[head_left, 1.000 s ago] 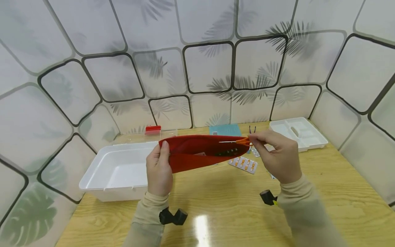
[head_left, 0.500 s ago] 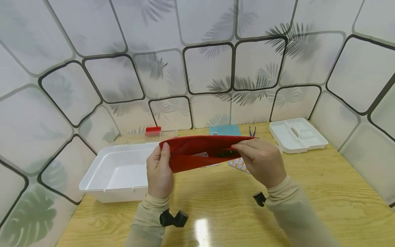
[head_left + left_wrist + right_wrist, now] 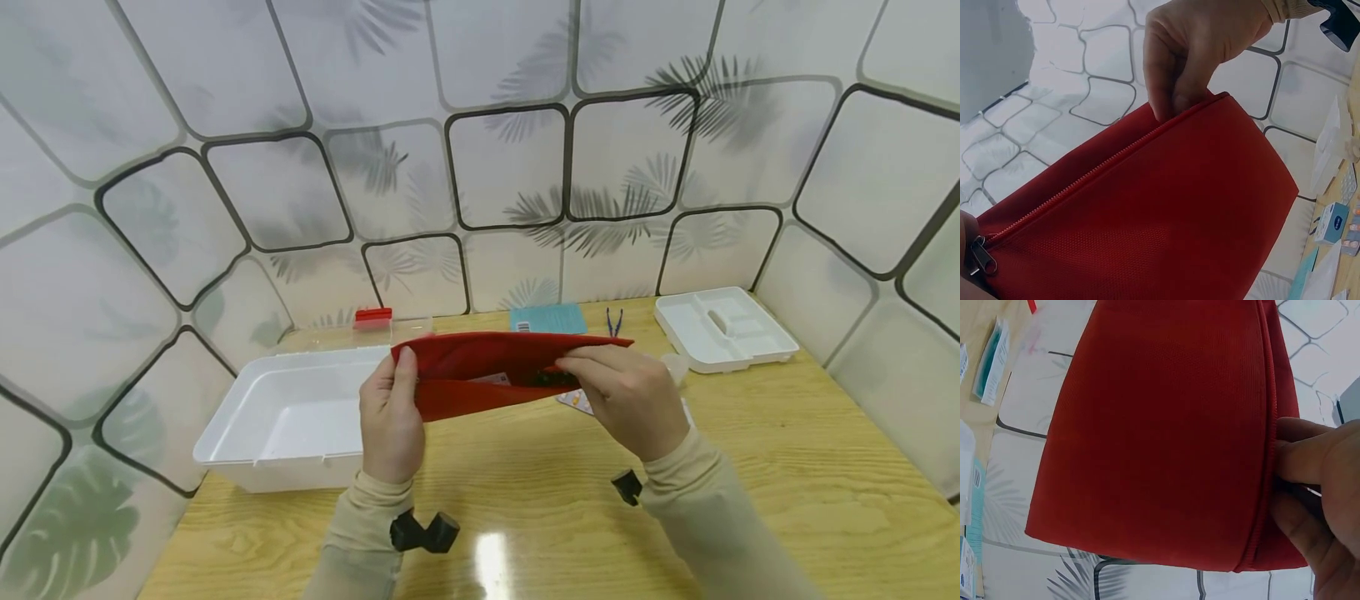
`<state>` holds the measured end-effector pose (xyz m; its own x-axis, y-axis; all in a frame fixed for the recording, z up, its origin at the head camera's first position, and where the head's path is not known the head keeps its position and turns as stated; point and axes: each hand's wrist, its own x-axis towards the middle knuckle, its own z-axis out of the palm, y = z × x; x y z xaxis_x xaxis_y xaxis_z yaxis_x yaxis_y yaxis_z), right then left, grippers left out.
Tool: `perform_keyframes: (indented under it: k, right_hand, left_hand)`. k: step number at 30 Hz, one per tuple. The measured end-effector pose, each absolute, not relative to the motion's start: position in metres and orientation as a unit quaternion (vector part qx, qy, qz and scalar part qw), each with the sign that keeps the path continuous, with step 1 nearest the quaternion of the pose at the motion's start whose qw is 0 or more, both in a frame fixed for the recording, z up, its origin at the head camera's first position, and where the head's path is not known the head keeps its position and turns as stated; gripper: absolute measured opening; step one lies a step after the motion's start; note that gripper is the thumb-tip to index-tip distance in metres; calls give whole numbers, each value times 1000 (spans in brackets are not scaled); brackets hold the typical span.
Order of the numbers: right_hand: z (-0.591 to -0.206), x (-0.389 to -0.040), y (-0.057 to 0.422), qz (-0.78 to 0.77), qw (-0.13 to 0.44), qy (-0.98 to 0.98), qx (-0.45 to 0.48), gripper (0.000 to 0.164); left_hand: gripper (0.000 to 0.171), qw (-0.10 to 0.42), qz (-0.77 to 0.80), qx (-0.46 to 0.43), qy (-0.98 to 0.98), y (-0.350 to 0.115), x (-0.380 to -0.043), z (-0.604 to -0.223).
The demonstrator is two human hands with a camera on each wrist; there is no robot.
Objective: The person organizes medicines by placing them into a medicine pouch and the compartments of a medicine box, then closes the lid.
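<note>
- Left hand (image 3: 393, 425) grips the left end of a red zippered pouch (image 3: 465, 399), next to the zip puller (image 3: 984, 257).
- Right hand (image 3: 632, 398) has bent fingers inside the pouch's mouth, at its right end; whether they pinch anything cannot be told.
- The pouch hangs between both hands, above the wooden table (image 3: 540, 500), a white printed item (image 3: 495, 379) inside.
- White plastic tub (image 3: 277, 473), at left.
- Blister pack (image 3: 574, 399), partly hidden behind the right hand.
- Blue tweezers (image 3: 614, 323), between a teal packet (image 3: 551, 318) and a white compartment tray (image 3: 690, 333).
</note>
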<state>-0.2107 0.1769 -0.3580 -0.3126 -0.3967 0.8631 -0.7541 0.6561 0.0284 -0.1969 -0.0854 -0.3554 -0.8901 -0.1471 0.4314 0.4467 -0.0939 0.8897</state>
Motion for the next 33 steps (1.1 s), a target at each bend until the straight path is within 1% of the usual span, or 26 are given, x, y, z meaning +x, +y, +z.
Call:
perform_keyframes:
  k: [4, 6, 8, 10, 12, 14, 19, 22, 27, 30, 33]
  right_hand:
    - [-356, -210, 176, 198, 489, -763, 373, 19]
    - [-356, -210, 177, 196, 490, -762, 375, 20]
    - [-356, -210, 177, 190, 471, -775, 377, 25]
    - [-358, -211, 178, 181, 441, -794, 378, 32]
    - [-361, -212, 178, 169, 415, -812, 373, 35]
    - [-364, -213, 178, 157, 400, -826, 364, 34]
    - [-369, -214, 179, 136, 385, -849, 336, 24]
    - [-369, -214, 178, 136, 379, -853, 332, 23]
    - [-363, -214, 180, 182, 396, -828, 353, 27]
    - [-358, -215, 184, 250, 424, -790, 364, 27]
    - [-353, -218, 194, 315, 457, -754, 350, 24]
  left_hand:
    - [37, 202, -730, -117, -642, -85, -197, -355]
    - [37, 202, -729, -118, -643, -86, -197, -355]
    - [37, 202, -728, -118, -645, -86, -197, -355]
    - [37, 201, -728, -117, -645, -85, -197, -355]
    - [37, 198, -730, -118, -643, -85, -197, -355]
    - [37, 195, -733, -121, -640, -85, -196, -355]
    - [36, 192, -737, -124, -636, -84, -197, -356]
    - [36, 198, -732, -122, -640, -85, -198, -356]
    - [38, 214, -728, -101, -644, -88, -201, -356]
    - [40, 219, -740, -84, -631, -90, -203, -356]
    - [41, 219, -759, -74, -609, -91, -206, -356]
